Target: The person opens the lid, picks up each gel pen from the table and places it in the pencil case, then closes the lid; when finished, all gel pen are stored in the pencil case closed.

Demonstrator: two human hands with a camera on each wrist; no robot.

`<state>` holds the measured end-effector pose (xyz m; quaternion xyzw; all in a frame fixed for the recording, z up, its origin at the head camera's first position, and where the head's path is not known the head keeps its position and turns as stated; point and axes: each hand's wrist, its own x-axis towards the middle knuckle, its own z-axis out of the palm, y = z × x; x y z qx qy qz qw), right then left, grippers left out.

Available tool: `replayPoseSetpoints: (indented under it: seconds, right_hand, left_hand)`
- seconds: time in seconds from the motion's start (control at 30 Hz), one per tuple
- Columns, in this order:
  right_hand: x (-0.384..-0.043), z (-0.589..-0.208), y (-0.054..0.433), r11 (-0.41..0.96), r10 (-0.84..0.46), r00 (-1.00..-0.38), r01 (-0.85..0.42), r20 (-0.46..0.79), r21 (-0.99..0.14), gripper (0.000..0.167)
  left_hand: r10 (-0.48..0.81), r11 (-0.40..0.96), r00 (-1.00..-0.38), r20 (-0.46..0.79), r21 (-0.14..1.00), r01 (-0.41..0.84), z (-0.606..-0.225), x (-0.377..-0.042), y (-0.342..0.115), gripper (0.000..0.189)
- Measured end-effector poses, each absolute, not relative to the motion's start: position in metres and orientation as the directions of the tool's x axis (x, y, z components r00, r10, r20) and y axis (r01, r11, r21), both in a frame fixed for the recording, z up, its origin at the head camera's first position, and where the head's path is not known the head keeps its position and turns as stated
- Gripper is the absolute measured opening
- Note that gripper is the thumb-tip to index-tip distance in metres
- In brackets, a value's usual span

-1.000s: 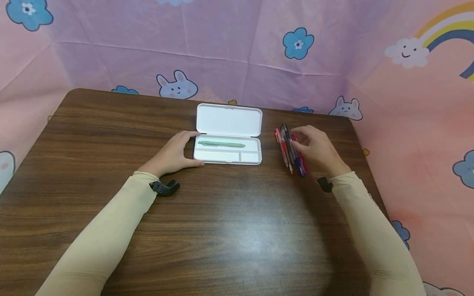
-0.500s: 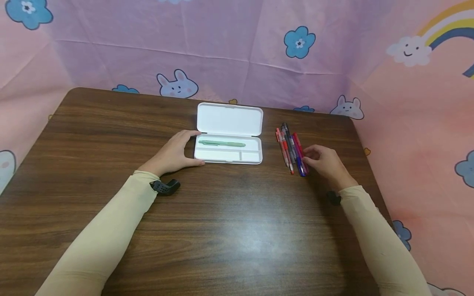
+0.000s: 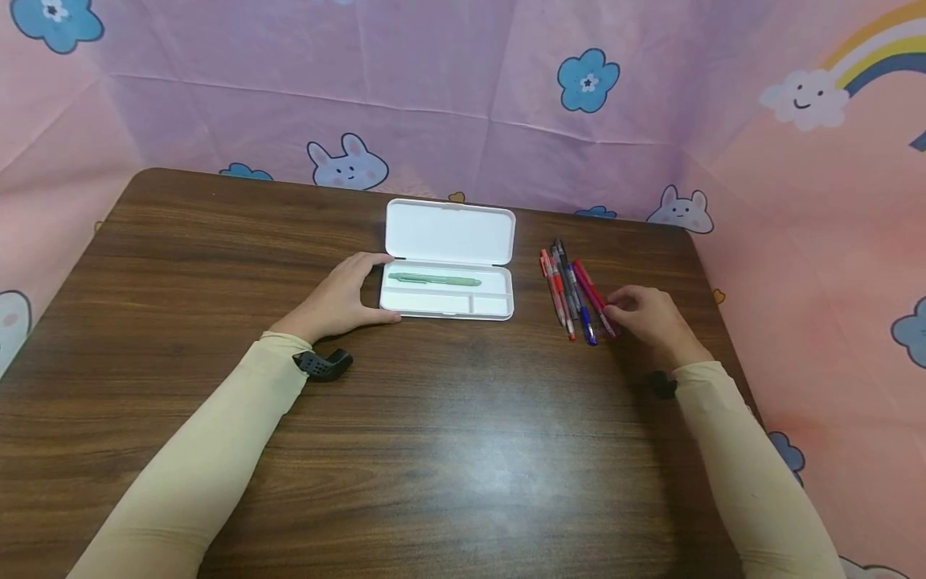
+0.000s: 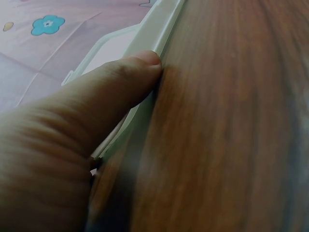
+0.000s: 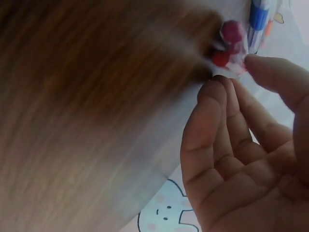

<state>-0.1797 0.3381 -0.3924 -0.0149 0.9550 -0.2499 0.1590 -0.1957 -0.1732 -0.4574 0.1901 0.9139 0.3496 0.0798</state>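
An open white pencil case [image 3: 447,314] lies on the table, its lid [image 3: 450,232] tipped back and a green pen [image 3: 434,280] in its rear compartment. My left hand [image 3: 334,299] holds the left end of the case, thumb along the front edge and fingers at the back. To the right, my right hand [image 3: 647,318] pinches at a red pen [image 5: 221,58], with a magenta pen [image 5: 232,32] right beside it. Left of these lie a blue pen [image 3: 587,326], dark pens [image 3: 567,277] and red-orange pens [image 3: 557,289].
A dark wood-grain table [image 3: 434,450] bears everything. Behind it hangs a purple and pink cloth [image 3: 448,88] with flowers and rabbits. The right edge of the table runs near my right forearm [image 3: 752,466].
My right hand has gone from above the pens to their right side and front. The red and magenta pens' near ends have shifted right, away from the blue pen. My left hand stays put.
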Motion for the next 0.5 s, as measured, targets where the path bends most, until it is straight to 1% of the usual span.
replayPoseSetpoints:
  seconds: [0.17,0.37,0.5]
  right_hand:
    - [-0.1762,-0.391,0.3424,0.878,-0.129,-0.942,0.037,-0.311,-0.476,0.043]
    - [-0.1745,-0.3933,0.3423,0.885,-0.116,-0.95,0.034,-0.291,-0.464,0.035]
    - [-0.1743,-0.394,0.3433,0.877,-0.09,-0.949,0.068,-0.301,-0.476,0.037]
  left_hand:
    - [0.402,0.685,-0.916,-0.016,0.668,0.289,-0.4576,-0.1949,-0.1731,0.102]
    - [0.402,0.688,-0.915,-0.015,0.664,0.292,-0.4571,-0.1952,-0.1725,0.102]
    - [0.401,0.685,-0.916,-0.013,0.668,0.291,-0.4567,-0.1952,-0.1726,0.102]
